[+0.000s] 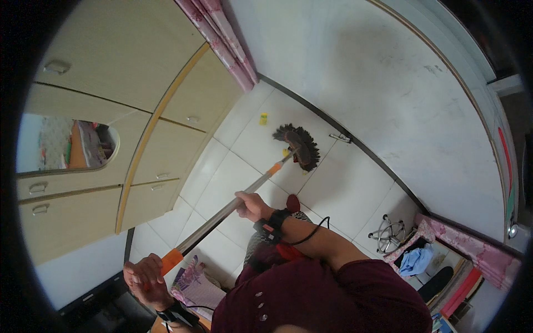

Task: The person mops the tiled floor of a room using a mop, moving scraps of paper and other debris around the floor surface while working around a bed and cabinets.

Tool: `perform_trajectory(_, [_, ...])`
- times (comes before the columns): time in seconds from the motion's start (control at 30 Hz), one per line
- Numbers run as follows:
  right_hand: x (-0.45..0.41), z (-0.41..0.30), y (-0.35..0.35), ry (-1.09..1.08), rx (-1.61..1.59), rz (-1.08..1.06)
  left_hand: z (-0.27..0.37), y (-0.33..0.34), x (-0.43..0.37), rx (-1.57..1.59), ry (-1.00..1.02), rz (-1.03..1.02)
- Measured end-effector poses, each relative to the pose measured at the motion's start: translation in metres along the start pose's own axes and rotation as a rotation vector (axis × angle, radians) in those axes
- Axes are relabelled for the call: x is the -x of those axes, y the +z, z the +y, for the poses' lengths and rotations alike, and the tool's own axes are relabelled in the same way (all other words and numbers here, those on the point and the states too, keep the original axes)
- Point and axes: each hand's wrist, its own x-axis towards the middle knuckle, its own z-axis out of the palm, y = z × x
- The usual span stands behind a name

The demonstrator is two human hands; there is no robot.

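A broom with a long metal pole [218, 216] slants across the view, its dark fanned bristle head [302, 145] resting on the white tiled floor. My left hand [145, 277] is wrapped around the orange grip [170, 261] at the pole's upper end. Farther down, my right hand [252, 207] grasps the bare metal of the pole. A small yellow packet [263, 119] lies on the tiles beyond the bristles. Another yellow scrap [286, 152] sits against the near side of the broom head, partly hidden by it.
Cream cabinets [170, 145] with metal handles line the left. A pale wall [354, 70] with a dark skirting runs along the right, with a metal doorstop [340, 137] at its foot. A wheeled stool base [389, 235] stands at lower right. A pink curtain [233, 50] hangs at the back.
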Motion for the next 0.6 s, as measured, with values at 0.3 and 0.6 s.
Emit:
perform_trajectory(0.3, [0.047, -0.01, -0.097, -0.344, 0.105, 0.09, -0.038, 0.054, -0.053, 0.27, -0.152, -0.223])
perform_trajectory(0.6, [0.081, -0.066, -0.127, -0.427, -0.284, 0.282, -0.077, 0.097, -0.053, 0.378, -0.238, -0.369])
